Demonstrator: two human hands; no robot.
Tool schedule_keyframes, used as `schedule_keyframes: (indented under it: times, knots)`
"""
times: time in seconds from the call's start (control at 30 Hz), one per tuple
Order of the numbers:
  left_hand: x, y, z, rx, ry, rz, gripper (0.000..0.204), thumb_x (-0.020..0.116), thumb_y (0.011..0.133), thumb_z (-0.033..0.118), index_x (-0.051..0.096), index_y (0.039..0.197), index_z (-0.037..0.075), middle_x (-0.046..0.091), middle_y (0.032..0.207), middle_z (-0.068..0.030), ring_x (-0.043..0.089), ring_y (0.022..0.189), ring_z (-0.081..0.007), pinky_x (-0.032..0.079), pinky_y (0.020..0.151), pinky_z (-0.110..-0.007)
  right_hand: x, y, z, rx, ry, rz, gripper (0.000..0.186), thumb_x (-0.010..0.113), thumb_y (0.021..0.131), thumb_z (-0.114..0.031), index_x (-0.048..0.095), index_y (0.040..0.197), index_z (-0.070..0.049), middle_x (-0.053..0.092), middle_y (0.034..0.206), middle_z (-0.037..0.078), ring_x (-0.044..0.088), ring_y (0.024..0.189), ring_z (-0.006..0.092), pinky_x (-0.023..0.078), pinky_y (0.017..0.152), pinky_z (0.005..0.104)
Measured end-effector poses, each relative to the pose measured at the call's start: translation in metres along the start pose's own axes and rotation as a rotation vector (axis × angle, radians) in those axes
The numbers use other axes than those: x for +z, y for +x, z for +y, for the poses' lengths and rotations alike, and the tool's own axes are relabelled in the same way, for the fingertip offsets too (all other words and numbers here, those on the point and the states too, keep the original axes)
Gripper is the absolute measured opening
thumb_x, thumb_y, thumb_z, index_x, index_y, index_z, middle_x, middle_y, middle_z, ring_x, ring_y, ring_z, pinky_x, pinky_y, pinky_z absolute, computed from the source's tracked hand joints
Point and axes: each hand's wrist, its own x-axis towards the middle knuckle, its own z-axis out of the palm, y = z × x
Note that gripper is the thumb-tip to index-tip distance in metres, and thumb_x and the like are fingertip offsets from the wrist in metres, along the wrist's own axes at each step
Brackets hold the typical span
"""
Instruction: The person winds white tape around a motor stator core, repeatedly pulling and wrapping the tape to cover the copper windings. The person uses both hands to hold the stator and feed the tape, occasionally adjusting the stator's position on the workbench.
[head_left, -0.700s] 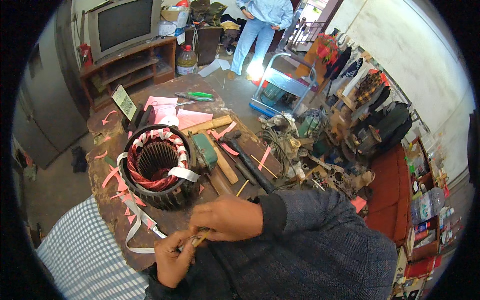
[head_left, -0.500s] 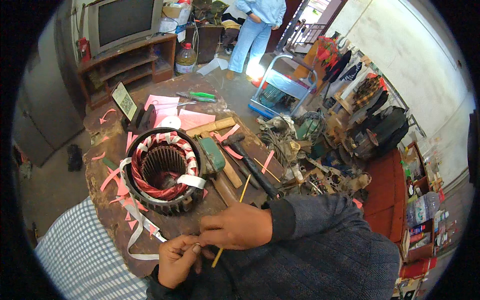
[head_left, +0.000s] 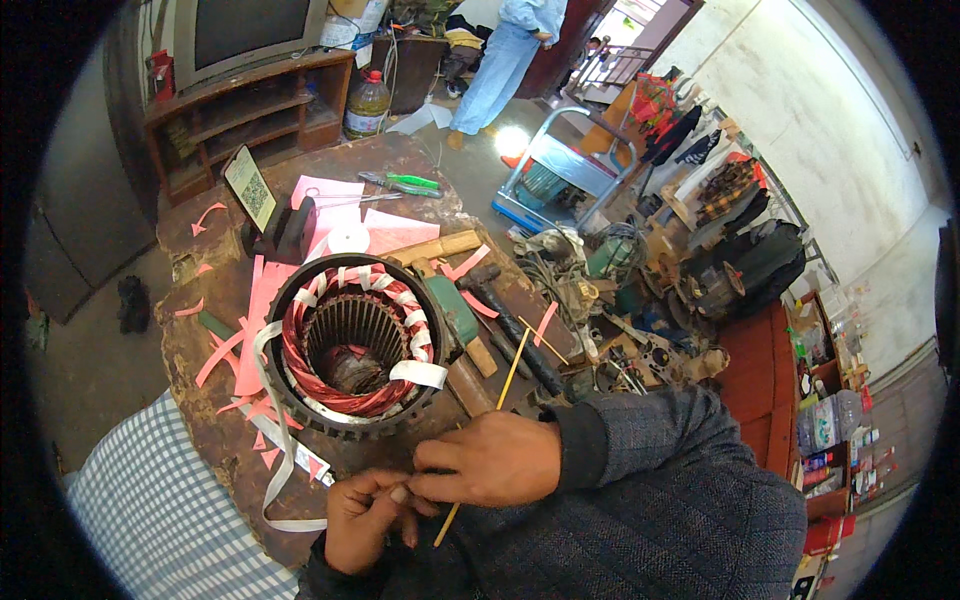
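My left hand (head_left: 370, 515) is closed in a pinch, its fingertips meeting my right hand's; what they pinch is too small to name. My right hand (head_left: 485, 460) has curled fingers around a thin yellow stick (head_left: 515, 370), which slants up past the knuckles. Just above both hands sits a round black motor stator (head_left: 290, 390) with red windings (head_left: 310, 370) partly wrapped in white tape (head_left: 418, 373). A strip of white tape (head_left: 270, 500) trails down toward my left hand, beside a partly covered metal blade (head_left: 300, 455).
The worn wooden table (head_left: 190, 370) carries pink paper (head_left: 390, 230), pliers (head_left: 400, 185), a hammer (head_left: 510, 330), a green block (head_left: 450, 305) and a phone-like card stand (head_left: 250, 190). Motor parts (head_left: 620, 360) crowd the right. Beyond stand a trolley (head_left: 555, 160), a person (head_left: 500, 70) and a television (head_left: 250, 30).
The yellow stick, earlier mostly hidden between my fingers, now sticks out above and below my right hand. My hands have shifted slightly rightward in view. The person at the back has turned and shifted.
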Motion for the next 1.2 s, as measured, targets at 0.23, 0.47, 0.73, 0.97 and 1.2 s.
schedule_keyframes:
  times: [0.23,0.47,0.73,0.97,1.2]
  knots:
    - [0.011,-0.011,0.000,0.241,0.300,0.250,0.015,0.059,0.106,0.005,0.067,0.113,-0.006,0.077,0.091,-0.0173,0.067,0.061,-0.0155,0.055,0.056,-0.028,-0.005,-0.002,-0.013,0.163,0.013,0.121,0.036,0.076,0.093,-0.036,0.066,0.118,-0.012,0.056,0.096,0.007,0.066,0.079,0.0295,0.053,0.059,0.0435]
    - [0.032,-0.021,0.000,0.340,0.382,0.232,0.013,0.059,0.105,0.002,0.067,0.112,-0.005,0.078,0.092,-0.0167,0.068,0.063,-0.0139,0.055,0.058,-0.027,0.002,-0.014,-0.014,0.155,-0.095,0.328,0.024,0.078,0.090,-0.030,0.070,0.104,-0.013,0.056,0.090,0.005,0.065,0.082,0.0266,0.051,0.060,0.0419]
    - [0.059,-0.025,-0.003,0.343,0.361,0.276,0.013,0.059,0.105,0.003,0.067,0.113,-0.005,0.078,0.091,-0.0175,0.068,0.063,-0.0156,0.056,0.061,-0.028,0.004,-0.034,-0.017,0.134,-0.139,0.438,0.020,0.078,0.087,-0.026,0.067,0.096,-0.011,0.053,0.087,0.006,0.063,0.081,0.0267,0.050,0.063,0.0416]
    - [0.082,-0.020,-0.006,0.364,0.360,0.397,0.012,0.061,0.105,0.003,0.066,0.111,-0.005,0.076,0.092,-0.0172,0.068,0.066,-0.0160,0.056,0.062,-0.029,0.002,-0.050,-0.013,0.097,-0.118,0.429,0.023,0.075,0.088,-0.024,0.058,0.087,-0.009,0.054,0.084,0.008,0.064,0.077,0.0294,0.051,0.063,0.0445]
    - [0.100,-0.012,-0.004,0.547,0.741,0.524,0.011,0.063,0.105,0.006,0.066,0.109,-0.004,0.072,0.087,-0.0086,0.067,0.067,-0.0132,0.054,0.061,-0.028,-0.003,-0.055,-0.012,0.099,-0.088,0.300,0.023,0.062,0.095,-0.020,0.061,0.115,-0.008,0.063,0.081,0.010,0.071,0.074,0.0337,0.054,0.059,0.0466]
